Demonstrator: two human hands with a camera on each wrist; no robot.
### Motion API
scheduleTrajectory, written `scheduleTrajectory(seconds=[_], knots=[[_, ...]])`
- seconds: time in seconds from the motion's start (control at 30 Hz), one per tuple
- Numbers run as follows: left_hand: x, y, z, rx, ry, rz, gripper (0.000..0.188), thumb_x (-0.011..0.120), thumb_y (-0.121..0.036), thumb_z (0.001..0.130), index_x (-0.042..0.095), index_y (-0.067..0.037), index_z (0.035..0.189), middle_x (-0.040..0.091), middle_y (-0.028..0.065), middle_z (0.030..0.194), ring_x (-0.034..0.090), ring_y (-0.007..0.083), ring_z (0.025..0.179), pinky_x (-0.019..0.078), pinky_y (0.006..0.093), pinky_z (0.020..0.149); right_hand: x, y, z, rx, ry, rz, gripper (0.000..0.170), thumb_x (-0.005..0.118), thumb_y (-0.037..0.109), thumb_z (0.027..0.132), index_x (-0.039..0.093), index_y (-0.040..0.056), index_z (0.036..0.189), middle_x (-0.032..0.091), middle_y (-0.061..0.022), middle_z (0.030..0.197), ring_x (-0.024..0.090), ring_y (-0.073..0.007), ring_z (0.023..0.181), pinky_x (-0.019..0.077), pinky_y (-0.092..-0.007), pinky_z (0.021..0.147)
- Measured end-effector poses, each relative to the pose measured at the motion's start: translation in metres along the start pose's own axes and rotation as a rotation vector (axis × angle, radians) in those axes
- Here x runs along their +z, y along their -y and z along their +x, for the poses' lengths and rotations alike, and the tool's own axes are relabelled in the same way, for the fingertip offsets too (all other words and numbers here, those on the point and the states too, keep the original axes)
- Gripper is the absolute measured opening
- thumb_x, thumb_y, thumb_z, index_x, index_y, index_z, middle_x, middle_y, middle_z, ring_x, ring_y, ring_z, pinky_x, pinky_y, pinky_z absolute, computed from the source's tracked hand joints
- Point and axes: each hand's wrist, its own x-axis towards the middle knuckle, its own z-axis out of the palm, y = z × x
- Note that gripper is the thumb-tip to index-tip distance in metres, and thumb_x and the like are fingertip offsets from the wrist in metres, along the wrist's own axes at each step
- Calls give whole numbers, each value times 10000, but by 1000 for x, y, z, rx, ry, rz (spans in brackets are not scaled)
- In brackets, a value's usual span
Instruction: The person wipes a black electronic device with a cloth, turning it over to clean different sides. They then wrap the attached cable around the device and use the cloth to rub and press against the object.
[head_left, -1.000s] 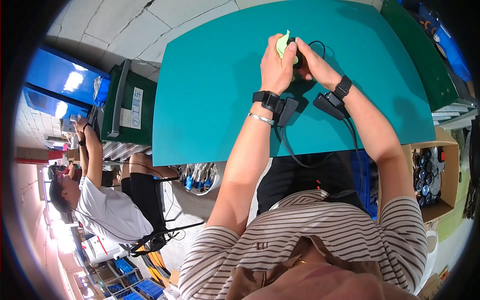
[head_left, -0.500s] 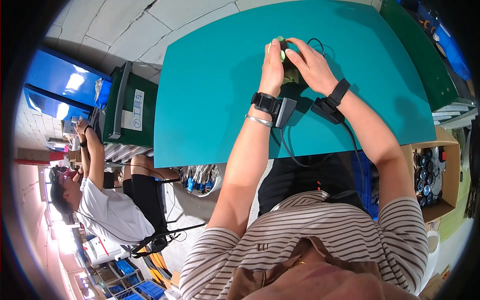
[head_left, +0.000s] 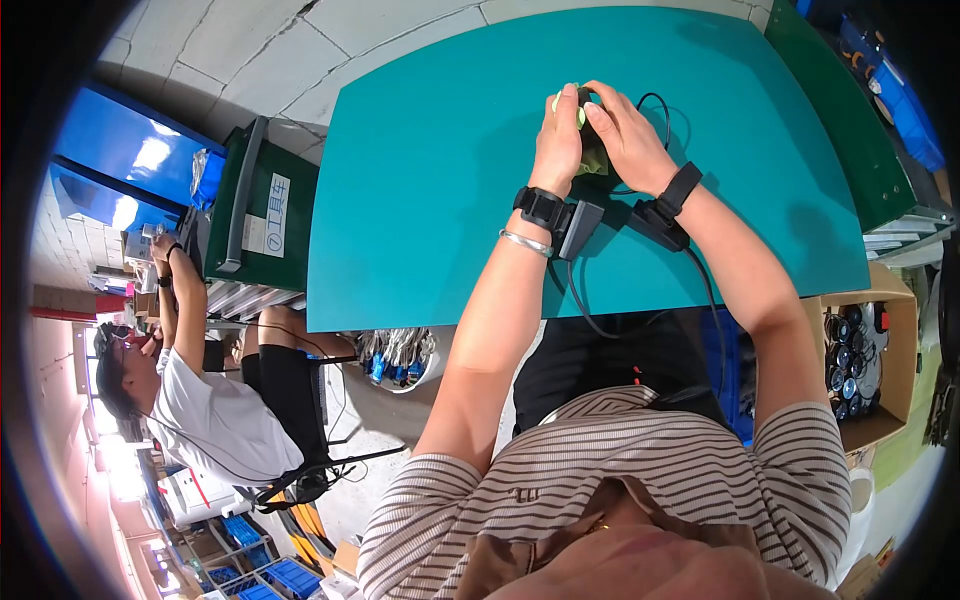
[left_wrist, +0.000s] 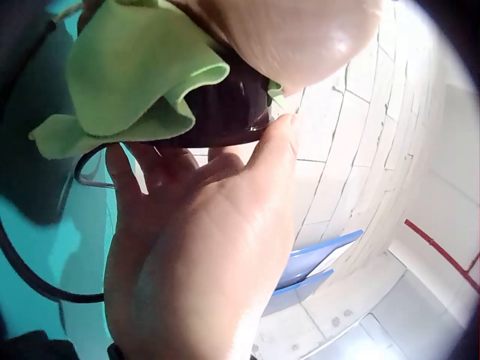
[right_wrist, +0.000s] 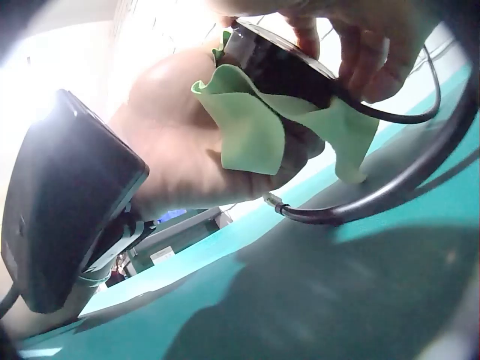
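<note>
Both hands meet over the far part of the green table. A dark, shiny round device [right_wrist: 281, 67] with a black cable [right_wrist: 375, 202] is between them. My left hand [head_left: 557, 145] holds a light green cloth [right_wrist: 251, 127] against the device's side, its fingers partly hidden by the cloth. My right hand [head_left: 632, 140] grips the device, thumb and fingers around its edge, as the left wrist view shows. Loose folds of the cloth hang below the device in the right wrist view. The cable's metal end [right_wrist: 274, 202] shows near the left hand's fingers.
The green tabletop [head_left: 430, 200] spreads around the hands, with a brick wall behind. A carton [head_left: 905, 350] of round black parts stands at the right, a white bucket [head_left: 430, 365] of cables below the table's edge. Another person [head_left: 220, 410] sits at the left.
The cloth's corner, sticking up beside the left fingers a second ago, has come down, and green folds now show below the hands. Both hands have turned around the device.
</note>
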Motion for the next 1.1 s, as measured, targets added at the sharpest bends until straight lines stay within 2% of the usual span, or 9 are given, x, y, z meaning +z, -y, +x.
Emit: scheduleTrajectory(seconds=[0.3,0.43,0.5,0.63,0.7,0.73,0.83,0.93,1.1], knots=[[5,-19,-16,158,-27,364,556,341,-544,968,468,-64,1218,621,220,1050,616,364,969,471,404,816,-11,3,5,191,107,64,487,360,458,993,435,60,1264,579,-205,1121,581,-415,936,478,-455,771],[6,-18,-16,254,-7,456,498,429,-490,957,468,-65,1212,617,218,1044,615,368,941,475,414,801,-8,-10,6,61,77,-45,549,315,490,991,419,59,1316,580,-194,1159,588,-415,937,482,-457,755],[5,-18,-16,328,3,518,511,416,-504,961,469,-66,1217,623,188,1013,618,323,903,478,389,780,-6,-17,12,258,68,142,612,265,527,984,393,67,1367,563,-178,1231,590,-422,963,479,-452,787],[6,-21,-17,380,15,561,518,411,-516,961,472,-67,1212,631,160,973,622,282,855,483,364,756,-18,-3,15,245,102,182,657,231,563,972,382,81,1392,580,-191,1219,587,-419,1005,465,-434,839],[7,-20,-17,340,-6,513,511,397,-511,968,472,-68,1213,624,152,982,612,274,878,475,358,780,-34,27,16,613,297,325,669,254,584,964,406,65,1357,609,-218,1154,576,-413,1044,452,-423,873],[7,-19,-16,300,-28,465,506,383,-505,975,473,-69,1214,616,145,991,602,265,901,468,352,804,-28,20,14,612,297,326,669,254,584,964,406,65,1357,609,-218,1154,576,-413,1044,452,-423,873],[3,-14,-11,85,-46,327,499,342,-492,992,466,-71,1230,593,135,1025,572,245,964,440,340,867,-8,6,3,216,94,100,648,298,589,963,433,41,1279,622,-235,1077,585,-406,1020,464,-435,842],[-1,-1,-3,159,-32,352,560,313,-542,973,429,-65,1242,623,220,1054,613,382,994,473,415,830,-4,3,0,216,115,113,646,307,585,965,419,40,1294,605,-239,1124,578,-403,1039,453,-426,870],[1,-12,-10,153,-27,383,536,337,-524,977,431,-66,1238,624,220,1045,614,386,984,471,417,830,-3,-3,4,226,106,260,632,313,574,970,420,34,1281,578,-213,1186,569,-366,1073,436,-403,908]])
